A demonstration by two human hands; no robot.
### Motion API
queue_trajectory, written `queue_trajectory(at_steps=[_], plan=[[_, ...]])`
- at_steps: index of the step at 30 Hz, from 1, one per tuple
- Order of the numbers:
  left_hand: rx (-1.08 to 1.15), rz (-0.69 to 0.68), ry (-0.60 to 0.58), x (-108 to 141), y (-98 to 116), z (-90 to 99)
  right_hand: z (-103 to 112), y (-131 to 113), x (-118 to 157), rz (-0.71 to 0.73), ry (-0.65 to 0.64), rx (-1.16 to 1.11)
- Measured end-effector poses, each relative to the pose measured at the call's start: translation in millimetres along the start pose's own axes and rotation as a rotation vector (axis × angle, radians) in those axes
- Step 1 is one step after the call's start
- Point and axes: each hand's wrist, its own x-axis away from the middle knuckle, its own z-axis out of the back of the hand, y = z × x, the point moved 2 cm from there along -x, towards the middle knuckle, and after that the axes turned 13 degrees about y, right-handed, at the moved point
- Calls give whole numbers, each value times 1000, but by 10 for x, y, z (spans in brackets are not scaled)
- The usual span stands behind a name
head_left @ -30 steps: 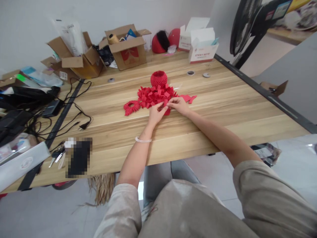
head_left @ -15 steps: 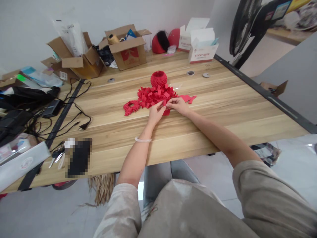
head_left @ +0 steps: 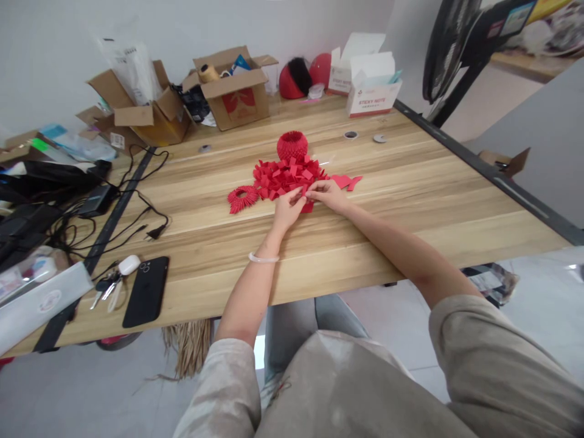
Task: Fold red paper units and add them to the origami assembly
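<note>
My left hand (head_left: 288, 207) and my right hand (head_left: 327, 193) meet at the near edge of a pile of folded red paper pieces (head_left: 285, 176). Between their fingertips they pinch a small red paper piece (head_left: 304, 191). A bit of red paper (head_left: 308, 207) lies on the table just below the fingers. Behind the pile stands a round red bowl of folded paper (head_left: 292, 146). To the left lies a red paper ring with a pointed end (head_left: 243, 198). Flat red paper pieces (head_left: 347, 182) lie to the right of my right hand.
On the wooden table (head_left: 219, 243) lie a black phone (head_left: 146, 292), keys (head_left: 109, 289), cables (head_left: 132, 191) and tape rolls (head_left: 350, 135). Open cardboard boxes (head_left: 239, 103) and sticky-note boxes (head_left: 373, 97) stand at the back. A black fan (head_left: 449, 55) is at the right.
Both hands stay in nearly the same place, with only a slight shift of the fingers and the small red piece. The phone, blurred out before, now shows clearly.
</note>
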Motion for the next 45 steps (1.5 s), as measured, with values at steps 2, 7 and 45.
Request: queue_trajectory(at_steps=[2,7,45], plan=[[-7,-6,-2,5,2,5,1,5,0,-10,5,-1],[-9,-37,-16,16,-3,18,-1,-3,0,3,-5,-10],[12,-120,4,2,-4,22,-3,-14,1,17,1,17]])
